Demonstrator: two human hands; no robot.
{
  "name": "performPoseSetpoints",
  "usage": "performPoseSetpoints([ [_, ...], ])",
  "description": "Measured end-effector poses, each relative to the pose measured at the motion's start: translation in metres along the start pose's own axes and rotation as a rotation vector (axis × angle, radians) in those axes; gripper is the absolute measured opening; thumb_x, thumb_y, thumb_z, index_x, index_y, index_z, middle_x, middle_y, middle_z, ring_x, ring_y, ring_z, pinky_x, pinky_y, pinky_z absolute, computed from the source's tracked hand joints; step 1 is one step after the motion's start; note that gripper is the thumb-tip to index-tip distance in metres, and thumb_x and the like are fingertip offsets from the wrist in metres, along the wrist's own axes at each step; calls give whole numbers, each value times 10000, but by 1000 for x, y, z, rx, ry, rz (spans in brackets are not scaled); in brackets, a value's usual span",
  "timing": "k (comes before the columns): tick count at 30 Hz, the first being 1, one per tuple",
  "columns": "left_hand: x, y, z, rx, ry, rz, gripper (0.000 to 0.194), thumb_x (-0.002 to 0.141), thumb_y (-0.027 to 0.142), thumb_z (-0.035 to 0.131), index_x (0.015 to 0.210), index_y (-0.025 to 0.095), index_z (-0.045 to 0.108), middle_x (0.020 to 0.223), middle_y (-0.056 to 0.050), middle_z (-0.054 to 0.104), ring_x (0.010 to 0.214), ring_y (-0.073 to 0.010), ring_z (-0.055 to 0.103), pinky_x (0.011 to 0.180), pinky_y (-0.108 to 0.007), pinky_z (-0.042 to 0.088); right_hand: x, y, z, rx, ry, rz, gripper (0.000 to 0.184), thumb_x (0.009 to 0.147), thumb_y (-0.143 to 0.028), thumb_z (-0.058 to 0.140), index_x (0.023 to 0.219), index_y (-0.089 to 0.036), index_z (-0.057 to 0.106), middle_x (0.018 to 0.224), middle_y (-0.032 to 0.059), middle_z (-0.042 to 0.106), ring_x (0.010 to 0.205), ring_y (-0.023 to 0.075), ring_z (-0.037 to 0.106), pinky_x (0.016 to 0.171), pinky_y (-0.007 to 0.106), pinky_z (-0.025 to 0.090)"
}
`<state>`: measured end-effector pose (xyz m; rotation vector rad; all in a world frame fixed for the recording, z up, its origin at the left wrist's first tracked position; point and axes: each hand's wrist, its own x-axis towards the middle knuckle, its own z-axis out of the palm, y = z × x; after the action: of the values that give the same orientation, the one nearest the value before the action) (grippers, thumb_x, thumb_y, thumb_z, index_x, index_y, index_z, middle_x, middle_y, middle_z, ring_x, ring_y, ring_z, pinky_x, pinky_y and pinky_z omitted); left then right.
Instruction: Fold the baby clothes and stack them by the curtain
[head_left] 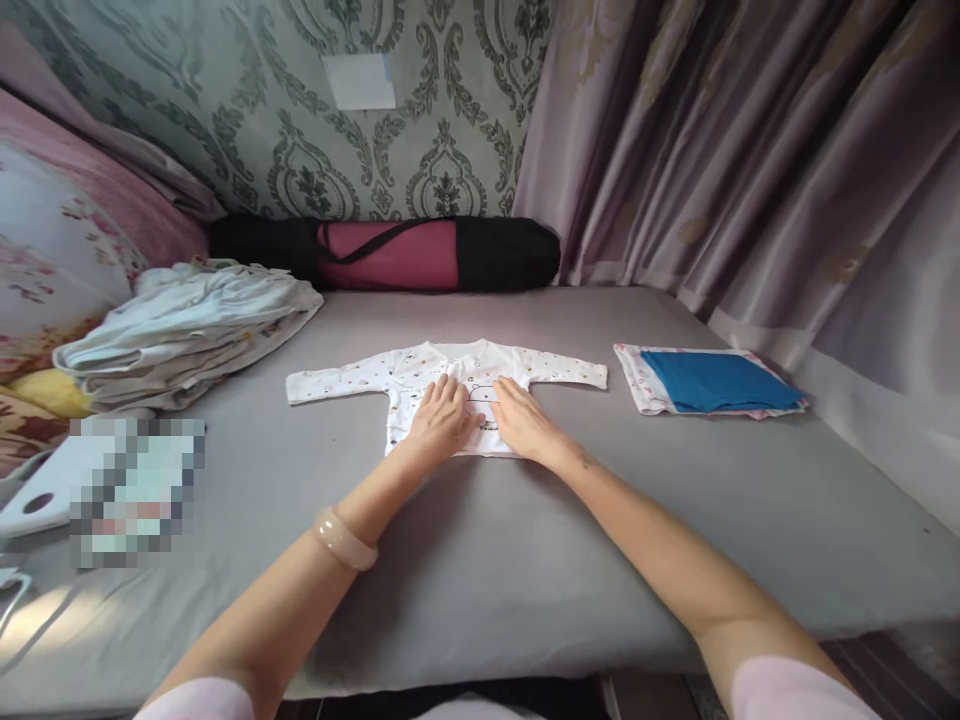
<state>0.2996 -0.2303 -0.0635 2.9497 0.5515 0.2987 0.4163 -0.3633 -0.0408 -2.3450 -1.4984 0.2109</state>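
A small white long-sleeved baby shirt (405, 385) with a speckled print lies spread on the grey bed sheet, its sleeves stretched out to both sides. My left hand (444, 415) rests flat on the front of the shirt, left of its middle, fingers pointing away from me. On the right part of the front lies my right hand (523, 418), also flat with the fingers extended. Between the hands a printed cartoon figure partly shows; the rest of it is covered.
To the right lies a folded blue cloth (716, 380) on a folded patterned cloth (641, 385). A heap of pale clothes (195, 320) is at the left, beside floral bedding (52, 240). A black and maroon long bag (390, 255) lies along the wall. Blurred-out items (135, 490) sit at the near left.
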Motion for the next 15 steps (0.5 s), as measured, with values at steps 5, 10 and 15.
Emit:
performPoseSetpoints([
  [5, -16, -8, 14, 6, -116, -27, 669, 966, 532, 294, 1463, 84, 307, 1560, -193, 261, 1460, -321, 172, 1176, -486, 176, 6, 5, 37, -149, -46, 60, 674, 994, -460, 236, 1511, -26, 232, 1593, 156, 155, 1474, 261, 103, 1186, 419, 47],
  [10, -16, -6, 8, 76, -162, -27, 685, 971, 531, 269, 1471, 65, 314, 1565, -191, 242, 1456, -351, 150, 1172, -527, 165, 3, 7, 33, -195, -71, 65, 683, 991, -470, 228, 1515, -32, 226, 1596, 153, 147, 1473, 270, 106, 1182, 419, 61],
  [15, -15, 4, 2, 91, -61, 81, 560, 977, 446, 309, 1368, 77, 464, 1532, -179, 335, 1462, -328, 150, 1182, -517, 143, 35, 4, 7, -188, -133, 38, 487, 991, -286, 250, 1324, -82, 540, 1392, 178, 523, 1316, 259, 445, 1139, 406, 201],
])
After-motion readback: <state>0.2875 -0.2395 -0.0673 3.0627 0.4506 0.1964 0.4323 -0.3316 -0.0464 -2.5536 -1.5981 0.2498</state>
